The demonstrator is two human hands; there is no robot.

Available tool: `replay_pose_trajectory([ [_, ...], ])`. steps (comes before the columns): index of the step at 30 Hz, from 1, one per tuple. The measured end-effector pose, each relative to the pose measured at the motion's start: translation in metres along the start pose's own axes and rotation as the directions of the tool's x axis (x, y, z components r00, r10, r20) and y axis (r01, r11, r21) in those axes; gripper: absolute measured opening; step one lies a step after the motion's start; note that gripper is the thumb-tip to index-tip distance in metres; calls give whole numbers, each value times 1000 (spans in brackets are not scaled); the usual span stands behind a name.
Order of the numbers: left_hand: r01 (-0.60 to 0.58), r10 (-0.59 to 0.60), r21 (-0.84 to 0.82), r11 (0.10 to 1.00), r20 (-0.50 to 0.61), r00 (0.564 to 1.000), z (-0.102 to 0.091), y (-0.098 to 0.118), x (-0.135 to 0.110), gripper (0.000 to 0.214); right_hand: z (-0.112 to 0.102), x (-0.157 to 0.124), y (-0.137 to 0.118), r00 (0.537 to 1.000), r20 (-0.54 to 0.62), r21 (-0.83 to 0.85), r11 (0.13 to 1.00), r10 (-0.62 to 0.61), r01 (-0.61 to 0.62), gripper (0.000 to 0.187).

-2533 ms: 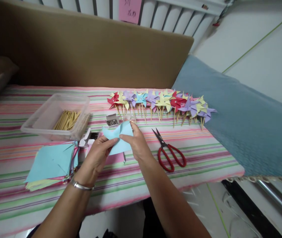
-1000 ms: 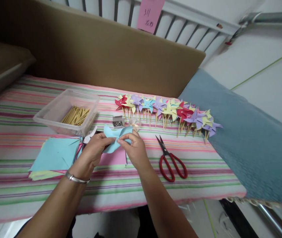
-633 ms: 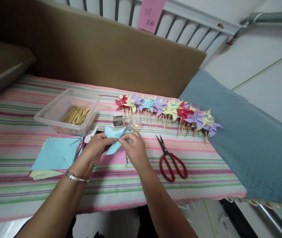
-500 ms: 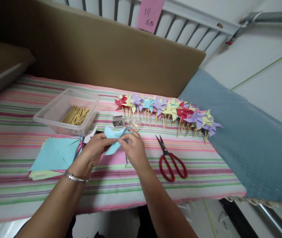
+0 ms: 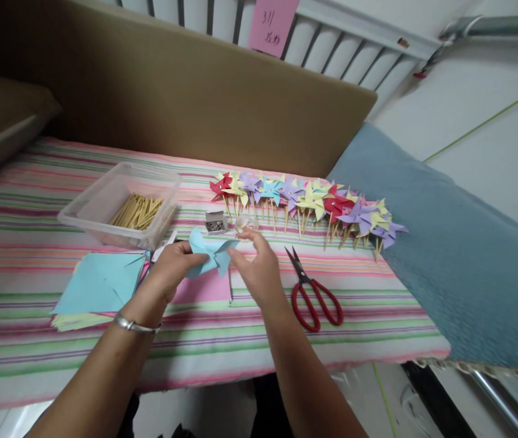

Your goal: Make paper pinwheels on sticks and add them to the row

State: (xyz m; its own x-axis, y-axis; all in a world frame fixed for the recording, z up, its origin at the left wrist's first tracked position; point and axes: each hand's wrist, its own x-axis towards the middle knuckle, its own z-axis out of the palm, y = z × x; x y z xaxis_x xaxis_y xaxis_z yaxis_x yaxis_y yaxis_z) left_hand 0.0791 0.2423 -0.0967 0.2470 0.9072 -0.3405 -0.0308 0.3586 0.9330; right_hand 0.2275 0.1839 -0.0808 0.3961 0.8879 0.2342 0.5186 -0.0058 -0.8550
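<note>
A light-blue paper pinwheel [image 5: 212, 248] with folded blades is pinched at its left side between the thumb and fingers of my left hand [image 5: 172, 267]. At its right edge is my right hand [image 5: 261, 267], with thumb and forefinger apart; whether a fingertip touches the paper I cannot tell. Below the pinwheel lies a sheet of pink paper [image 5: 202, 289]. Just beyond my hands are a small open box of metal pins [image 5: 216, 224] and a small clear round container [image 5: 246, 222], partly covered by my right fingers.
Scissors [image 5: 309, 289] with red handles lie to the right. A clear plastic tub [image 5: 76, 213] holds wooden sticks [image 5: 138, 213]. Coloured paper squares [image 5: 99, 283] are stacked at left. Finished pinwheels [image 5: 314, 204] stand in a row along a brown board [image 5: 186, 97].
My right hand has let go of the pinwheel's middle and moved right, its fingers spreading. The pinwheel stays in my left hand, now turned flatter with its blades showing.
</note>
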Motion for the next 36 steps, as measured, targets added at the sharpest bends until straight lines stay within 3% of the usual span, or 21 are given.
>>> replay_pose_trajectory([
  [2, -10, 8, 79, 997, 26, 1000, -1, -1, 0, 18, -9, 1, -4, 998, 10, -14, 998, -67, 67, 40],
  [5, -44, 15, 214, 976, 136, 991, 3, -3, -3, 13, -14, 0, -4, 970, 201, -37, 989, -133, 144, 54],
  [9, -112, 18, 347, 931, 264, 964, 11, -6, -8, 10, -11, -4, 2, 910, 400, -71, 987, -105, 145, 69],
  [15, -113, -3, 403, 908, 276, 961, 15, -6, -8, 13, -9, -4, 8, 890, 454, -147, 983, -28, 106, 76],
  [20, -157, 47, 425, 892, 256, 965, 13, -12, -6, 12, -8, -3, 9, 890, 455, -124, 991, 20, 41, 76],
  [23, -200, 125, 347, 916, 225, 966, 14, -10, -5, 11, -6, 0, 11, 905, 419, -28, 997, 72, -66, 75],
  [26, -222, 201, 200, 954, 120, 972, 13, -6, -6, 41, -3, 5, 14, 926, 347, 147, 966, 149, -210, 73],
  [28, -187, 182, 69, 980, 74, 980, 14, -4, -7, 53, -1, 8, 15, 927, 317, 312, 901, 200, -301, 74],
  [32, -18, 48, -154, 988, 191, 980, 19, -8, -9, 36, 5, 8, 13, 930, 271, 548, 754, 250, -362, 67],
  [36, 21, 26, -258, 966, 176, 984, 28, -15, -9, 23, 10, 4, 8, 942, 232, 597, 728, 244, -336, 57],
])
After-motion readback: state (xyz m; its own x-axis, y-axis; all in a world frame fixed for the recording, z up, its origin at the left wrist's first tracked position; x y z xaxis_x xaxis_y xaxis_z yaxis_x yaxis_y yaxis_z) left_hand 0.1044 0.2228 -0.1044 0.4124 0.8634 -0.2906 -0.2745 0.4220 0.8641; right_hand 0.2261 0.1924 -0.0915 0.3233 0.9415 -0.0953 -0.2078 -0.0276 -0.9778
